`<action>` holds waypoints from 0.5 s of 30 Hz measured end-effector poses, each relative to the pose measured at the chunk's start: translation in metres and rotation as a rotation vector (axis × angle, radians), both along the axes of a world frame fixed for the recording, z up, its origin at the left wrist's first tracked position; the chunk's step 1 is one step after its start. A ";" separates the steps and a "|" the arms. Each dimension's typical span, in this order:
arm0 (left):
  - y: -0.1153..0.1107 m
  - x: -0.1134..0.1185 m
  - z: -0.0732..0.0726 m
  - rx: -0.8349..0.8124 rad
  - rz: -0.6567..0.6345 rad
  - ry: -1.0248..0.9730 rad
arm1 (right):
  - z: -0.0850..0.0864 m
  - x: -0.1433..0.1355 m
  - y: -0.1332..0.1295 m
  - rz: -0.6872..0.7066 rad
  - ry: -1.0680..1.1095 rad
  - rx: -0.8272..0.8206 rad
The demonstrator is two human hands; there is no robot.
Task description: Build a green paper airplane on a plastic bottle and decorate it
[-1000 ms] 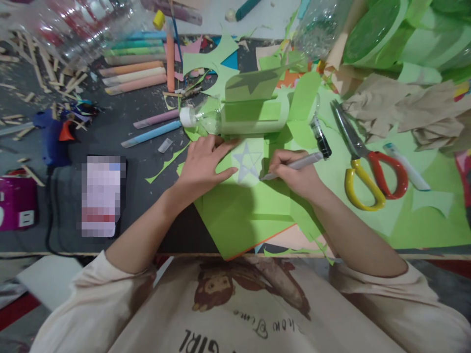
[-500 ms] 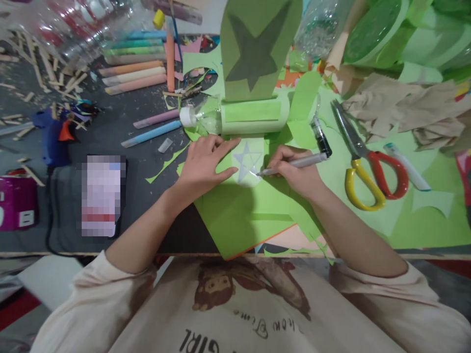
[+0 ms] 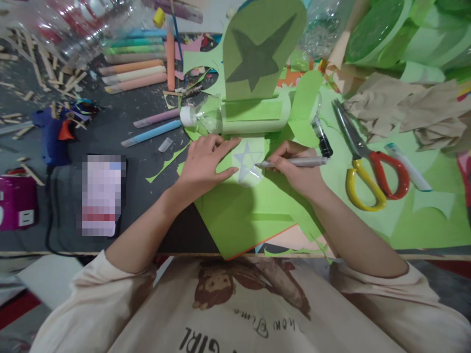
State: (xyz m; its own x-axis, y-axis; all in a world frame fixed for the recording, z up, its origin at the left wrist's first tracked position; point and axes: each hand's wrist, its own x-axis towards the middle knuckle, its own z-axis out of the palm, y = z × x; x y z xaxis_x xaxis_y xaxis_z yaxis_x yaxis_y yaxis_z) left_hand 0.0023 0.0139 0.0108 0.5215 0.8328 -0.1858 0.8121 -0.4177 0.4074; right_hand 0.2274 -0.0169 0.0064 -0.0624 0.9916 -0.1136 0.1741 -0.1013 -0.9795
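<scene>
Star (image 3: pixel 248 161) lies between the hands on a pale tab (image 3: pixel 257 142), part grey, part bare; I judge that filling it in is the step in hand, and the next stroke calls for a steady tip inside the outline. My right hand (image 3: pixel 300 175) has its fingers closed round the pen (image 3: pixel 306 161), while my left hand (image 3: pixel 203 161) rests spread, gripping nothing. From my end I can't tell whether the paper-wrapped bottle (image 3: pixel 253 126) just beyond holds anything.
</scene>
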 end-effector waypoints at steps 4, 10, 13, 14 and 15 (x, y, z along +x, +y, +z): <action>0.000 0.000 -0.001 0.004 -0.004 -0.013 | -0.002 0.004 0.001 0.025 0.020 -0.045; 0.000 -0.001 -0.001 0.007 0.006 -0.008 | -0.003 0.007 0.003 0.058 0.162 -0.003; -0.001 -0.001 -0.002 0.023 -0.006 -0.033 | -0.002 0.005 0.002 0.069 0.128 0.033; -0.001 -0.001 -0.003 0.027 -0.008 -0.043 | -0.002 0.004 0.001 0.078 0.103 0.047; -0.001 -0.001 -0.003 0.029 -0.007 -0.048 | -0.002 0.003 0.001 0.090 0.077 0.061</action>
